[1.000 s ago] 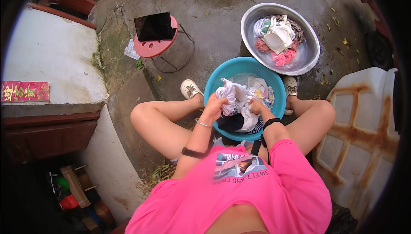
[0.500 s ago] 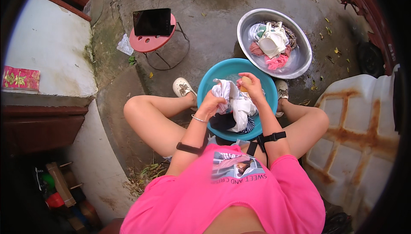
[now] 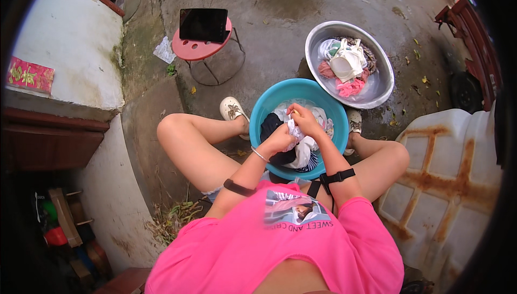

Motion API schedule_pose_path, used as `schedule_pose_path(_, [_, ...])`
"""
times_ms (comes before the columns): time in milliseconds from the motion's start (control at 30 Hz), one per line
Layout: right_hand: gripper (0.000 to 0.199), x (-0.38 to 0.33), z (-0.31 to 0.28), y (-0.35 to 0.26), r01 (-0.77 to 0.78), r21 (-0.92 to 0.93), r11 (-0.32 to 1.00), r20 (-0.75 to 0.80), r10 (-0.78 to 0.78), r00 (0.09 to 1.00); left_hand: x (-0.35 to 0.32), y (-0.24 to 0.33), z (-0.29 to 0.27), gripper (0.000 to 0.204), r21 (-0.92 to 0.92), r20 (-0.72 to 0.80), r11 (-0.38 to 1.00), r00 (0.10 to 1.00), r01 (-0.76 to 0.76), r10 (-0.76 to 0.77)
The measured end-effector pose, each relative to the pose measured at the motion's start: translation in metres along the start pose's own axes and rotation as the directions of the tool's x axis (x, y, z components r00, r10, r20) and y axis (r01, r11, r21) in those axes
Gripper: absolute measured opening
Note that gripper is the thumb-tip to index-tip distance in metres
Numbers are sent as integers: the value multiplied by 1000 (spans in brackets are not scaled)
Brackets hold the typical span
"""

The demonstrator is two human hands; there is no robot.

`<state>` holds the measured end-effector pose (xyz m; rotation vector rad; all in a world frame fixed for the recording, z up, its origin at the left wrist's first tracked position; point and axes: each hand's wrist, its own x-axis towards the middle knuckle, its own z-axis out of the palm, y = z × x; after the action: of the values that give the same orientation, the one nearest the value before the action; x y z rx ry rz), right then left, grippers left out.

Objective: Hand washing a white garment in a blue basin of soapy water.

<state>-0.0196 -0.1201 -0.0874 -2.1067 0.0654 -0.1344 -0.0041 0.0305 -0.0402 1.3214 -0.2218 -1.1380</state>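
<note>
Over the blue basin (image 3: pixel 291 89), we are gripping a white cloth (image 3: pixel 293 129) with our left hand (image 3: pixel 278 139), its fingers clamping together. Just beside, our right hand (image 3: pixel 306 121) is touching this cloth, its fingers pinching a yellowish piece (image 3: pixel 295 112), mostly hidden. Other clothes (image 3: pixel 307 151) are lying below, inside the basin.

Hands drawn together over blue basin (image 3: pixel 334 103): left hand (image 3: pixel 280 138) shifted right, right hand (image 3: pixel 306 120) brought down and nearer from raised position half a second ago, both now meeting at white cloth (image 3: pixel 293 129). Yellowish bar (image 3: pixel 294 113), plain to see then, now mostly covered by right fingers. Cloth, earlier bunched farther left, lowered, baring more dark garment (image 3: pixel 270 125) along basin's left side.
</note>
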Motion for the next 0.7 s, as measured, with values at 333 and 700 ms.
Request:
schedule_pose_path(333, [26,-11,6,-11,-471,871,141,393,377,839,10,25,6,42,-93,-148,902,902,-421,406])
schedule_pose_path(700, [15,-32,30,-96,316,-26,948,-337,-306,890,22,6,-7,49,-654,-37,755,999,-37,17])
